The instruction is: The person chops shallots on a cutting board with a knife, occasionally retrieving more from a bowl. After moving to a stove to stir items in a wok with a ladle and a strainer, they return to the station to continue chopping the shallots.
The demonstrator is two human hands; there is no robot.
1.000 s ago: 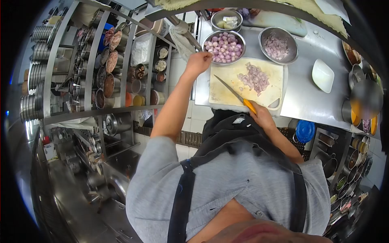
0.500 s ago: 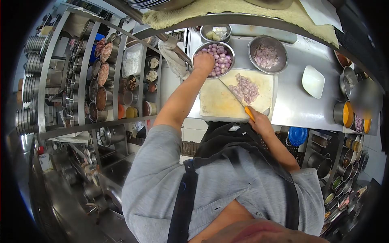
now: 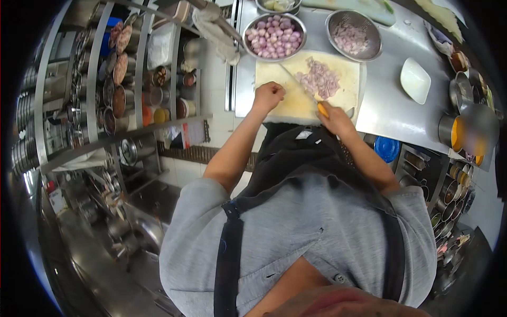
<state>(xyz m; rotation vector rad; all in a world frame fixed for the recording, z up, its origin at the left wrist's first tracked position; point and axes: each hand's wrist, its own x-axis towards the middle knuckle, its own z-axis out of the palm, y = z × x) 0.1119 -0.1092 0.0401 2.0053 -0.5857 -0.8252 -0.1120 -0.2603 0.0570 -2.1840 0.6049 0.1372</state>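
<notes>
Shallots [image 3: 318, 79], already chopped, lie heaped on your cutting board [image 3: 274, 108]. Your left hand [image 3: 269, 96] is curled shut over the board's near edge; whether it holds anything is hidden. Your right hand [image 3: 334, 119] clamps the orange-handled knife [image 3: 306, 91], blade beside the heap.

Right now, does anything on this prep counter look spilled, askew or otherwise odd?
Nothing stands out. The chopped shallots sit in one heap on the cutting board, the right hand holds the knife over it, and the bowl of peeled shallots stands upright behind.
</notes>
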